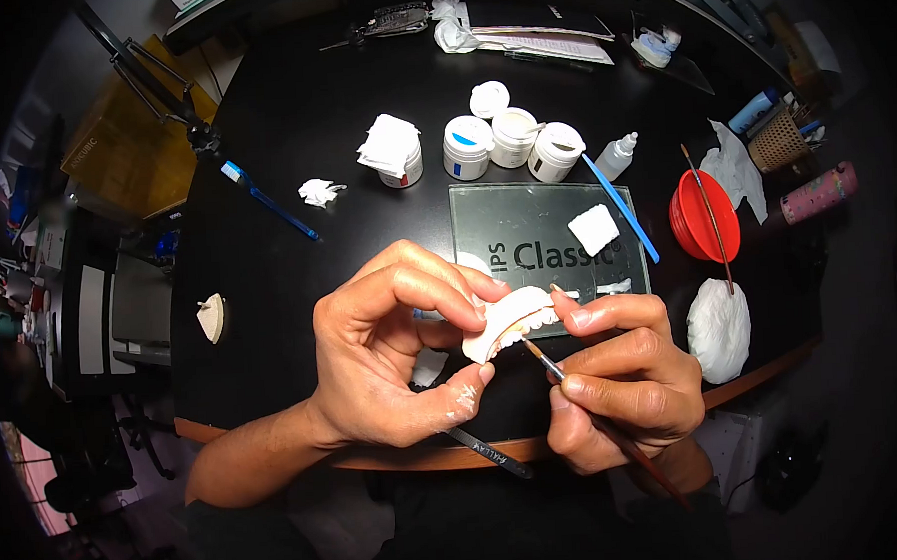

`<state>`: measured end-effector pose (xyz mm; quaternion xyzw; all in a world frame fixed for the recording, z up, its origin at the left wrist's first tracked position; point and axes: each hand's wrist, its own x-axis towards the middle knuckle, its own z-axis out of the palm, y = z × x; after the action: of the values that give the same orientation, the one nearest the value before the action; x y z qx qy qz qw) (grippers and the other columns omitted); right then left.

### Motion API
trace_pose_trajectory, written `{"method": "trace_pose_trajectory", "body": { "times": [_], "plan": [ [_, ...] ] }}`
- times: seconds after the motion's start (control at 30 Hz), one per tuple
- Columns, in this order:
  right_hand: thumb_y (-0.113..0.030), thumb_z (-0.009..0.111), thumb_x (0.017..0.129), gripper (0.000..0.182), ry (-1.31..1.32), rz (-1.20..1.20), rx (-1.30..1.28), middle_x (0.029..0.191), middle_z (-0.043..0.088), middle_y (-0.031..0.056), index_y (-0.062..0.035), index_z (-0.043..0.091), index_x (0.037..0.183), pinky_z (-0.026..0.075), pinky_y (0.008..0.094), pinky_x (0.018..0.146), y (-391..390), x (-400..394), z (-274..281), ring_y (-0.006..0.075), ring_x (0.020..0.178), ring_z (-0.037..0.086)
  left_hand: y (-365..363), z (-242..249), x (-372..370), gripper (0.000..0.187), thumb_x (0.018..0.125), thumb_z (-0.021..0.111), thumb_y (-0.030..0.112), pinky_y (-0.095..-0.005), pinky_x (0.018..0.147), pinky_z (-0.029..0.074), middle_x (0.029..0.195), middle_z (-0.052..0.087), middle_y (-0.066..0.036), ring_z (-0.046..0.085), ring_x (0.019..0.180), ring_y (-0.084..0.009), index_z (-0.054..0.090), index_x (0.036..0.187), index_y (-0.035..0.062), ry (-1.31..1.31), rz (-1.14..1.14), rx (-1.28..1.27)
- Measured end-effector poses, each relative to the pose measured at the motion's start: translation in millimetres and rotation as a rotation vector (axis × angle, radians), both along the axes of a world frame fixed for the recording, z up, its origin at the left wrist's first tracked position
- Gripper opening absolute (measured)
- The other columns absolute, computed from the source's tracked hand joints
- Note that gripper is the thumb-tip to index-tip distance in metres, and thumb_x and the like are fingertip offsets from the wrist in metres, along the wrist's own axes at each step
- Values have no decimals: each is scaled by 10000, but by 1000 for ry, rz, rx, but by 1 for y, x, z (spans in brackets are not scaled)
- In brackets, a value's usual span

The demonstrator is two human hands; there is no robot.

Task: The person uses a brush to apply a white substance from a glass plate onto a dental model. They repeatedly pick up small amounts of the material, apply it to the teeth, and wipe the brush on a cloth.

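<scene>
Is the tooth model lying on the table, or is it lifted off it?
Lifted off: the left hand grips the tooth model above the table, between thumb and fingers.

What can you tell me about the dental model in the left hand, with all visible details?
The dental model is a pale cream, curved piece with a plaster-like look: a smooth arched base, a row of tooth shapes along its lower side. It is held up, tilted, between the fingers and thumb of the left hand. The tip of the brush in the right hand is at the teeth; whether it touches is unclear.
</scene>
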<state>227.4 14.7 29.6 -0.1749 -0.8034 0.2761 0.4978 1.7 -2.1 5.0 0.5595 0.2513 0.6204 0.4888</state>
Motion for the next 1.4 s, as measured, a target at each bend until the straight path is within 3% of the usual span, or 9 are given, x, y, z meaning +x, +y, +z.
{"method": "trace_pose_trajectory", "body": {
  "times": [0.13,0.73,0.93,1.07,1.17,1.27,1.4],
  "plan": [
    [29,799,735,209,66,-36,6,860,711,104,-13,743,931,654,501,900,-1,-2,-2,328,1020,697,1,-2,0,288,735,797,-60,-410,986,596,1040,583,-135,679,1071,-279,661,986,-18,14,1,28],
    [43,792,715,246,67,-18,13,872,720,100,-24,751,948,653,512,909,-1,-2,-2,327,1026,699,2,0,-1,287,718,787,-53,-401,970,590,1029,579,-124,677,1062,-271,653,966,2,41,5,54],
    [52,780,717,236,89,-17,0,842,709,98,-19,731,936,652,462,859,1,-1,-1,338,1011,699,3,-3,-3,318,742,791,-46,-398,985,592,1064,578,-138,675,1091,-283,637,1019,-14,32,-39,61],
    [78,742,693,204,172,-12,-129,798,696,96,-17,694,868,627,426,829,8,1,-6,341,966,706,2,-13,-1,374,811,695,-124,-321,990,624,1185,599,-198,660,1177,-244,574,1165,-100,-221,-189,-221],
    [88,716,694,190,252,8,-205,780,701,105,-12,690,853,587,439,873,11,0,-13,341,941,719,5,-22,-3,414,857,708,-85,-357,1051,587,1226,610,-178,650,1209,-241,579,1250,-105,-245,-240,-339],
    [91,709,699,182,269,1,-224,762,698,113,-6,692,852,569,432,890,12,0,-15,339,940,723,3,-15,-2,428,845,767,-11,-448,1070,580,1228,620,-191,684,1194,-318,585,1227,-78,-286,-261,-507],
    [100,704,700,183,281,-11,-236,751,695,108,-3,693,850,563,425,892,11,-1,-16,333,933,725,3,-12,-4,432,856,755,-30,-440,1071,584,1306,601,-223,663,1227,-314,590,1254,-72,-358,-337,-575]
  ]
}}
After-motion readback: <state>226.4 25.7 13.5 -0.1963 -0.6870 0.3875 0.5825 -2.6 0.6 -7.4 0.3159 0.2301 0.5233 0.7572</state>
